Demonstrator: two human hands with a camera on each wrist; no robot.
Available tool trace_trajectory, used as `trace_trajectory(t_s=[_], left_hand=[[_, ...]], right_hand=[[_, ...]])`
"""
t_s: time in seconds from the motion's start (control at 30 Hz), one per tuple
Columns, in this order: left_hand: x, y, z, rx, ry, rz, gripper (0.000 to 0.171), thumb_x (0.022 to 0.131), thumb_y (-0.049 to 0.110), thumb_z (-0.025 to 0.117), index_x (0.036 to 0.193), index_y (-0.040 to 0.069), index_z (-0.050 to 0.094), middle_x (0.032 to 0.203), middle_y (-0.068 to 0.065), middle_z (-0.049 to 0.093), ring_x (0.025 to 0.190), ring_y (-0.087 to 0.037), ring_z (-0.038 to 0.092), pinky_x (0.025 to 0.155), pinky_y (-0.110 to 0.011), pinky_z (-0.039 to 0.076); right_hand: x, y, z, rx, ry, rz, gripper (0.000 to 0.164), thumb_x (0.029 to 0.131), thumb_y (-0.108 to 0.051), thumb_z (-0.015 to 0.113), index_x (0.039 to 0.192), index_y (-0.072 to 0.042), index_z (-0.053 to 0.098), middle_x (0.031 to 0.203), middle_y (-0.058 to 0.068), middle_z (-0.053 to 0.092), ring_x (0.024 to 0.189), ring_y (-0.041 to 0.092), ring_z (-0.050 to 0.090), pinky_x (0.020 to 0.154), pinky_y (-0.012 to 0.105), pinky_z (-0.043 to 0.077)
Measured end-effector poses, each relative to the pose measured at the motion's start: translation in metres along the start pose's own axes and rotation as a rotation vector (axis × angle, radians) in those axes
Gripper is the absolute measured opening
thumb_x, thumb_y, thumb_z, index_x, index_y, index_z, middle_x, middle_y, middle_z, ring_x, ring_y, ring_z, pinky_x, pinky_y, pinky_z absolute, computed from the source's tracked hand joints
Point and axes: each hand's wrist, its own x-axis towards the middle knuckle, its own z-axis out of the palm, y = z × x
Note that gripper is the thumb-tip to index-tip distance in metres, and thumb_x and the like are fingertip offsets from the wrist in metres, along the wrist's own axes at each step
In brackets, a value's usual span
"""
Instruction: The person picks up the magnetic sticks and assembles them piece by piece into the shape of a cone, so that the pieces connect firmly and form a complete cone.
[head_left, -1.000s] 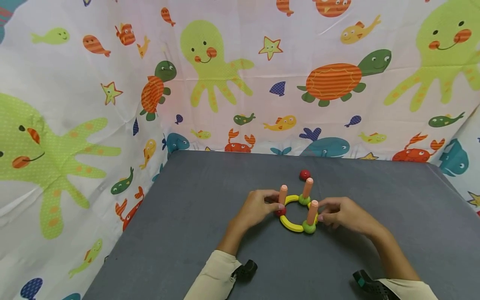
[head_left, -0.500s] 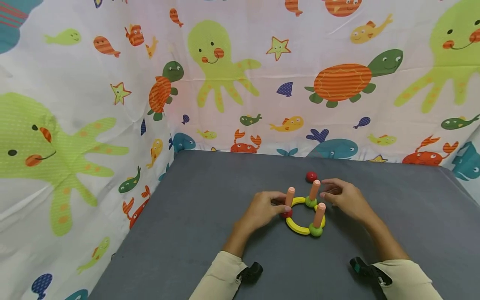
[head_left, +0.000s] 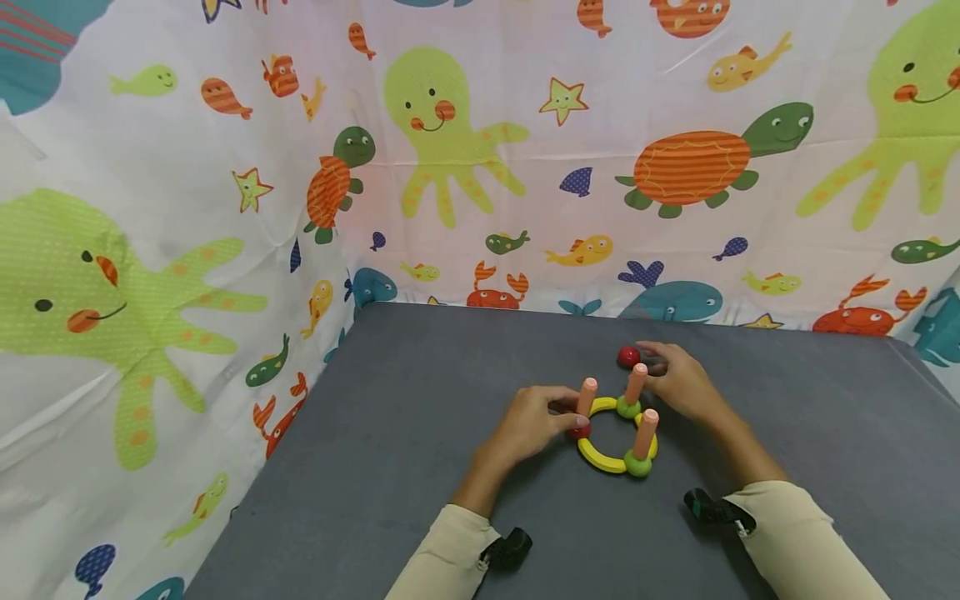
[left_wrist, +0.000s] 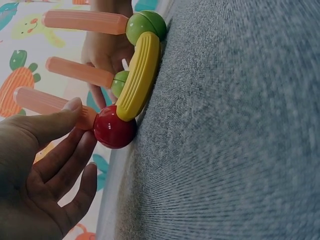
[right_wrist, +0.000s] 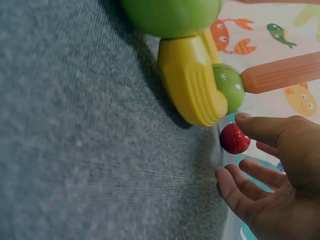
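On the grey table stands a toy ring of yellow curved pieces [head_left: 602, 459] joined by green balls [head_left: 638, 465] and a red ball [left_wrist: 115, 126]. Peach-coloured ribbed pegs [head_left: 646, 434] rise from these balls. My left hand [head_left: 528, 423] pinches the left peg [left_wrist: 37, 99] low down, just over the ring's red ball, between thumb and fingers. A loose red ball [head_left: 628, 357] lies behind the ring. Beside it, to the right, is my right hand [head_left: 681, 382], its fingers spread and nothing in its grasp; in the right wrist view that ball [right_wrist: 235, 138] shows beyond the thumb.
The grey cloth-covered table [head_left: 420, 375] reaches back to a curtain [head_left: 495, 183] printed with sea animals, which also runs along the left side. The back peg [head_left: 636, 383] stands upright between my right hand and the ring's middle.
My right hand has left the right side of the ring and moved back to beside the loose red ball. My left hand keeps its pinch on the left peg. The head view has shifted slightly.
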Motion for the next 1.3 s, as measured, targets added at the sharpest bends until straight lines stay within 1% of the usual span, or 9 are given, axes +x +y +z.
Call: trace_trajectory(t_s=[0.17, 0.4, 0.53, 0.67, 0.77, 0.87, 1.07, 1.17, 1.3], left_hand=[[0.001, 0.001, 0.0, -0.005, -0.002, -0.011, 0.029, 0.096, 0.028, 0.08, 0.123, 0.018, 0.079, 0.11, 0.009, 0.078, 0.1, -0.001, 0.068, 0.091, -0.021, 0.055], [0.001, 0.0, 0.001, -0.002, -0.006, -0.011, 0.029, 0.096, 0.029, 0.08, 0.123, 0.019, 0.079, 0.11, 0.011, 0.077, 0.101, 0.0, 0.068, 0.091, -0.022, 0.055], [0.002, 0.0, 0.002, -0.008, -0.008, -0.006, 0.029, 0.096, 0.028, 0.08, 0.123, 0.019, 0.079, 0.11, 0.011, 0.077, 0.1, 0.0, 0.068, 0.092, -0.022, 0.055], [0.001, 0.0, 0.001, -0.008, -0.008, -0.007, 0.029, 0.097, 0.028, 0.079, 0.124, 0.019, 0.079, 0.111, 0.011, 0.077, 0.101, 0.0, 0.068, 0.092, -0.022, 0.055], [0.0, 0.0, 0.001, -0.012, -0.008, -0.008, 0.03, 0.097, 0.028, 0.079, 0.125, 0.018, 0.079, 0.111, 0.01, 0.077, 0.101, 0.0, 0.068, 0.092, -0.023, 0.055], [0.0, 0.001, 0.001, -0.013, -0.007, -0.009, 0.029, 0.097, 0.028, 0.079, 0.124, 0.018, 0.079, 0.111, 0.01, 0.077, 0.101, -0.001, 0.068, 0.092, -0.023, 0.055], [0.0, 0.001, 0.001, -0.016, -0.008, -0.011, 0.028, 0.098, 0.026, 0.078, 0.124, 0.018, 0.078, 0.11, 0.009, 0.077, 0.101, -0.002, 0.068, 0.092, -0.023, 0.055], [0.0, 0.001, 0.001, -0.016, -0.01, -0.013, 0.029, 0.098, 0.026, 0.078, 0.126, 0.017, 0.078, 0.111, 0.009, 0.077, 0.101, -0.002, 0.068, 0.092, -0.023, 0.055], [0.0, 0.001, 0.001, -0.016, -0.007, -0.013, 0.029, 0.098, 0.026, 0.078, 0.126, 0.017, 0.078, 0.111, 0.009, 0.077, 0.101, -0.002, 0.068, 0.092, -0.023, 0.055]], right_hand=[[0.006, 0.001, 0.004, -0.017, -0.008, -0.026, 0.068, 0.1, -0.024, 0.074, 0.158, -0.002, 0.046, 0.154, 0.031, 0.048, 0.123, 0.047, 0.064, 0.101, 0.066, 0.05], [0.01, 0.0, 0.006, -0.034, -0.025, -0.034, 0.064, 0.101, -0.024, 0.074, 0.156, -0.003, 0.05, 0.155, 0.03, 0.048, 0.125, 0.048, 0.06, 0.103, 0.067, 0.049], [0.01, 0.001, 0.007, -0.044, -0.017, -0.034, 0.052, 0.101, -0.022, 0.073, 0.148, -0.003, 0.06, 0.149, 0.03, 0.054, 0.123, 0.048, 0.06, 0.102, 0.067, 0.049], [0.009, 0.001, 0.009, -0.058, -0.008, -0.048, 0.039, 0.102, -0.014, 0.069, 0.139, -0.002, 0.067, 0.14, 0.03, 0.061, 0.123, 0.049, 0.061, 0.101, 0.067, 0.05], [0.006, 0.001, 0.01, -0.058, 0.0, -0.053, 0.038, 0.102, -0.01, 0.065, 0.139, 0.0, 0.066, 0.136, 0.029, 0.065, 0.122, 0.048, 0.063, 0.1, 0.066, 0.051], [0.003, 0.001, 0.01, -0.056, -0.003, -0.032, 0.041, 0.103, -0.011, 0.064, 0.142, 0.001, 0.062, 0.132, 0.028, 0.067, 0.119, 0.046, 0.064, 0.1, 0.064, 0.052], [-0.01, -0.002, 0.009, -0.03, -0.02, 0.005, 0.041, 0.103, -0.017, 0.067, 0.139, 0.003, 0.063, 0.127, 0.025, 0.07, 0.117, 0.044, 0.066, 0.1, 0.063, 0.053], [-0.018, -0.003, 0.009, -0.009, -0.003, 0.008, 0.041, 0.103, -0.021, 0.07, 0.137, 0.002, 0.064, 0.128, 0.025, 0.07, 0.118, 0.044, 0.066, 0.1, 0.063, 0.053], [-0.028, -0.006, 0.007, 0.025, 0.032, 0.032, 0.047, 0.104, -0.027, 0.071, 0.14, 0.002, 0.063, 0.13, 0.025, 0.07, 0.118, 0.043, 0.065, 0.1, 0.061, 0.053]])
